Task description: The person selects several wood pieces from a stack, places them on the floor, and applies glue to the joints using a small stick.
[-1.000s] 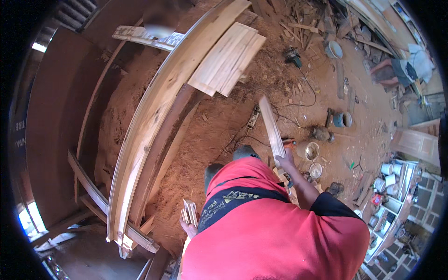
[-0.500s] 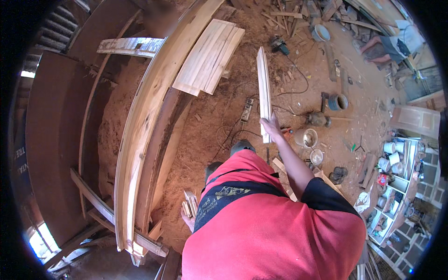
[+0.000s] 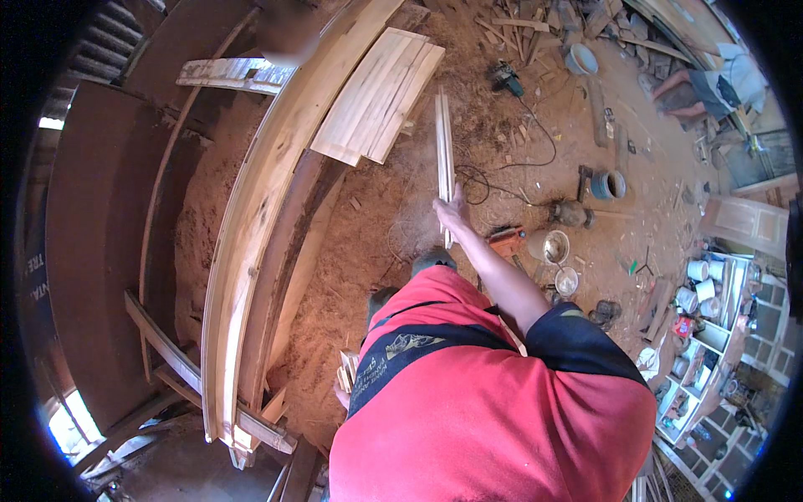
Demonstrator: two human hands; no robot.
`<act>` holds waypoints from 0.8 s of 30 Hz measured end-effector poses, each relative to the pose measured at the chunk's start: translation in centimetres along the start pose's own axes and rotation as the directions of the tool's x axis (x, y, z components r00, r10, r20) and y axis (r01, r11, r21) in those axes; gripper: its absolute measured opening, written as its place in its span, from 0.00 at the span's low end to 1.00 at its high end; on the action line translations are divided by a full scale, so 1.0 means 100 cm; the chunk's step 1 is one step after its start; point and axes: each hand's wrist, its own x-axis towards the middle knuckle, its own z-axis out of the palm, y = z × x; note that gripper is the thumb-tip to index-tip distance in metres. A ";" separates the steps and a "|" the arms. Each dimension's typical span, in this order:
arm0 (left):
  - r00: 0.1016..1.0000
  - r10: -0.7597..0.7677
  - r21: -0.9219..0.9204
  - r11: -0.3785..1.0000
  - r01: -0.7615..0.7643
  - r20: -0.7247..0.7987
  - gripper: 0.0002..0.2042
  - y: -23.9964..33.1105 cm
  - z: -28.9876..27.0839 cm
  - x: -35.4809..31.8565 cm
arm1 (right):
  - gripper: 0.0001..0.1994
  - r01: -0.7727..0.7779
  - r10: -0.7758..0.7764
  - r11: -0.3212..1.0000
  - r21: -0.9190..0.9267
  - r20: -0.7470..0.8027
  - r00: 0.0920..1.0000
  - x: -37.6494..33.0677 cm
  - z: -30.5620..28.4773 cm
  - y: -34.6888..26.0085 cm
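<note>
My right hand (image 3: 452, 211) is closed around the lower end of a bundle of long, pale wooden strips (image 3: 444, 142). The strips point away from me above the dusty floor. At my left side, my left hand (image 3: 342, 396) is mostly hidden behind my red shirt. Short wooden pieces (image 3: 347, 368) stick up from its grip; their lower ends are out of sight. To the left of the strips, several flat boards (image 3: 378, 96) lie side by side across a long wooden beam (image 3: 268, 197).
A power tool (image 3: 505, 78) with a cord lies ahead. Right of me are a hammer (image 3: 584, 180), a blue bucket (image 3: 608, 184), a whitish bucket (image 3: 552, 246) and an orange tool (image 3: 505, 239). Another person's legs (image 3: 682, 94) show at far right, beyond wood scraps.
My right hand has swung left with the wooden strips, which now stand nearer the boards. My left hand and its short pieces have sunk further behind my body.
</note>
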 end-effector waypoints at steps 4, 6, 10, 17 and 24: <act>1.000 0.003 0.011 1.000 -0.003 -0.015 0.55 0.005 -0.002 0.003 | 0.44 -0.044 0.048 0.997 0.062 -0.063 0.997 -0.005 0.015 0.001; 1.000 0.004 0.015 1.000 -0.004 -0.022 0.55 0.005 -0.002 0.002 | 0.44 -0.032 0.032 0.999 0.000 -0.053 0.998 0.004 0.015 0.016; 1.000 0.005 0.027 1.000 -0.005 0.005 0.53 0.016 0.008 0.011 | 0.45 0.033 -0.038 0.999 -0.026 -0.230 0.972 0.026 0.031 0.041; 1.000 -0.001 0.035 0.999 0.002 -0.015 0.51 0.012 0.000 0.004 | 0.35 0.136 -0.127 0.917 0.375 -0.047 0.991 0.000 0.000 0.033; 0.999 -0.012 0.032 0.999 0.013 -0.040 0.49 0.008 -0.003 -0.002 | 0.24 -0.523 -0.377 -0.087 0.848 0.458 0.805 0.019 -0.077 0.057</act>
